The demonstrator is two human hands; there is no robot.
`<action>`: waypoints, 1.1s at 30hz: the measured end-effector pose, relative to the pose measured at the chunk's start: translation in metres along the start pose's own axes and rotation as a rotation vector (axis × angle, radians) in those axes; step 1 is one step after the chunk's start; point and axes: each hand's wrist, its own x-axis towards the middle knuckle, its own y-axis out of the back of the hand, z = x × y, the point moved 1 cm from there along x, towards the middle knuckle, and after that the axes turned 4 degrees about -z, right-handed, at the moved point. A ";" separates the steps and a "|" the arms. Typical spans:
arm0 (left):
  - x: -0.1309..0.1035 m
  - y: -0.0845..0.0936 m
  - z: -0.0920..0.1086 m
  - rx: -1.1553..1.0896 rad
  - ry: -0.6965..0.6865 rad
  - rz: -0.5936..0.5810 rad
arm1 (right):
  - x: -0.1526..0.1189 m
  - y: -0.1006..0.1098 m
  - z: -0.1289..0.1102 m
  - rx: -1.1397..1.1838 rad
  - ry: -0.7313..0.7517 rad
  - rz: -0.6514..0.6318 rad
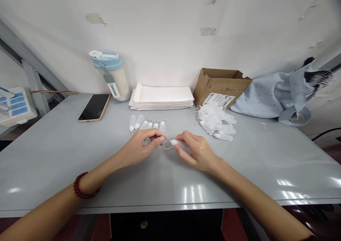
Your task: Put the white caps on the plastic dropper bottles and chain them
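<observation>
Between the finger and thumb of my right hand is a small white plastic bottle, its body mostly hidden by the fingers. A thin white cord loop hangs from its tip. My left hand pinches the far end of that cord. Just beyond my left hand lies a loose row of similar translucent bottles, several with looped cords. A heaped pile of the same bottles with cords sits past my right hand, in front of a cardboard box.
White flat envelopes are stacked against the wall, beside the open cardboard box. Farther left are a tumbler and a phone. A light-blue cloth bag rests at the right. The grey table's front edge runs below my forearms.
</observation>
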 end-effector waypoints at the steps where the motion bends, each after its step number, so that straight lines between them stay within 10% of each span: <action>1: 0.000 0.001 0.000 -0.008 0.003 0.000 | 0.000 0.000 0.000 -0.003 -0.004 0.001; 33: -0.003 -0.011 -0.003 -0.168 0.014 -0.048 | -0.005 -0.009 -0.001 -0.040 0.034 0.029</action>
